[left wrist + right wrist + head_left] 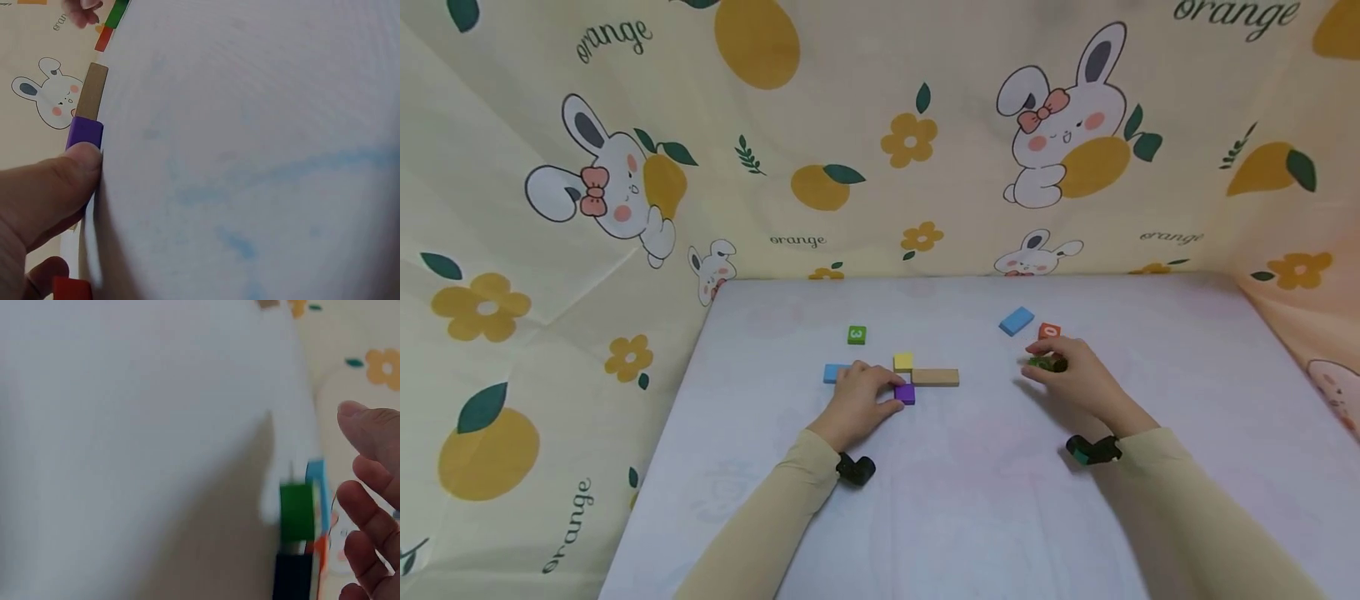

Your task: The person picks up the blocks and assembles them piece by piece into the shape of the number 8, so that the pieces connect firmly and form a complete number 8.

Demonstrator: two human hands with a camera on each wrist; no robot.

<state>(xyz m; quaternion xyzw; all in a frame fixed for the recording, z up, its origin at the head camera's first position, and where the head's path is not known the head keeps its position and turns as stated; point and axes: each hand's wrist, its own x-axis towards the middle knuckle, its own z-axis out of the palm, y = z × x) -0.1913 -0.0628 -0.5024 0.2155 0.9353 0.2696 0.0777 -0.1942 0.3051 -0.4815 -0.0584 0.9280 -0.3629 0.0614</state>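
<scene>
Two findings in head view: purple block (pixel 905 395) on tabletop (pixel 985 483), in pinch of left hand (pixel 859 400); well apart, right hand (pixel 1078 381), fingers parted above green block (pixel 297 512). Noted in left wrist view only: red block (pixel 72 289) by fingertips, cut off below. Blurred in right wrist view: dark block (pixel 292 578).

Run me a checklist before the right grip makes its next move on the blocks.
1. Purple rectangular block secured: ok, pinched by the left grip.
2. Right grip free: ok, fingers apart and holding nothing.
3. Green block grasped: not ok, apart from the fingers in the right wrist view.
4. Flat blue block by the left grip fully visible: not ok, partly hidden behind that grip in the head view.
5. Purple block touching the long tan plank: cannot tell; adjacent, contact unclear.
</scene>
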